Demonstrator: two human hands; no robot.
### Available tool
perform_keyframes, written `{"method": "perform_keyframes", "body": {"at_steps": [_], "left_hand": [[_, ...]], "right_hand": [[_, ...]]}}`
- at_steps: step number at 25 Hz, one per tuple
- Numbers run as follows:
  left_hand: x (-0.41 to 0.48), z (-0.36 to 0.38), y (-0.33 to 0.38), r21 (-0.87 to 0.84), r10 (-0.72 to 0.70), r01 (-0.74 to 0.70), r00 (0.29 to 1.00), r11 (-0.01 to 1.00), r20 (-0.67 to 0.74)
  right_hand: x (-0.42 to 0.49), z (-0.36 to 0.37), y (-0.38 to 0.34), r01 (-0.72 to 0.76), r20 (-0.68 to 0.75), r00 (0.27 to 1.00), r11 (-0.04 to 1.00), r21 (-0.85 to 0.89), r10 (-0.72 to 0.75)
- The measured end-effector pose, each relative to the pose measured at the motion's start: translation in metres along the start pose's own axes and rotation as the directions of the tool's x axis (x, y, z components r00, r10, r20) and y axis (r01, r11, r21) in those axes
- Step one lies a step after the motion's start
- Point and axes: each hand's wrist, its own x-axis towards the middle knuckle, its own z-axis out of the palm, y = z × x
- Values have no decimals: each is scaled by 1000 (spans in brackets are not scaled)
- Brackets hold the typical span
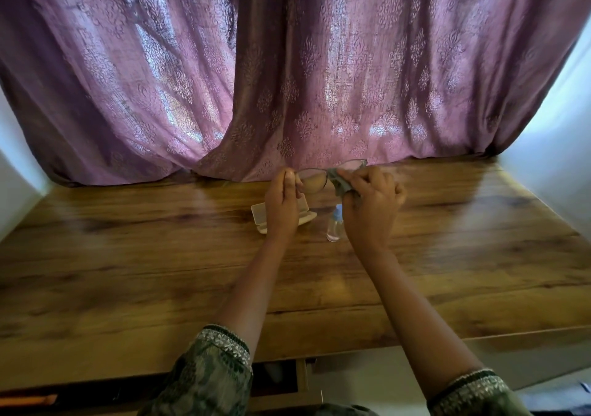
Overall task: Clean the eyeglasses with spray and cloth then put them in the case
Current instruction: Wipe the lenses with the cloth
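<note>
A purple patterned curtain [287, 63] hangs behind the wooden table [128, 271] and reaches down to its far edge. The table serves as the reference surface for all items below.

Both arms extend over the table from the near edge, each in a green patterned sleeve [211, 374] with embroidered trim.

The left hand [283, 204] is raised above the far centre of the table, fingers closed on the left end of the eyeglasses [315, 180]. The right hand [372, 204] is raised just beside it, fingers closed on a grey cloth [340, 183] that is pressed against the right lens. The eyeglasses are held in the air between both hands, above the table and in front of the curtain hem, with the left lens uncovered.

A cream case [260, 215] lies open on the table directly below the left hand and is partly hidden by it. A clear spray bottle [334, 227] with a blue top stands upright on the table just right of the case, below the right hand.

No brand, label or legible writing can be made out on the case, bottle, cloth or frame.
</note>
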Motion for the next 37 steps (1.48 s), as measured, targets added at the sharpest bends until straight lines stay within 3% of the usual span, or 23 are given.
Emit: {"method": "perform_keyframes", "body": {"at_steps": [10, 19, 27, 33, 37], "left_hand": [[0, -1, 3, 5, 0, -1, 1000, 1000, 10], [1, -3, 3, 12, 19, -20, 1000, 1000, 10], [0, -4, 1, -14, 28, -28, 1000, 1000, 12], [2, -4, -1, -19, 25, -24, 1000, 1000, 9], [3, -6, -3, -4, 6, -6, 1000, 1000, 13]], "right_hand": [[10, -1, 14, -146, -51, 987, 987, 72, 150], [18, -3, 15, -168, -81, 981, 983, 80, 174], [23, 9, 19, -132, -31, 991, 991, 8, 132], [5, 12, 11, 24, -8, 1000, 998, -57, -24], [9, 4, 21, -58, -2, 998, 996, -74, 58]]}}
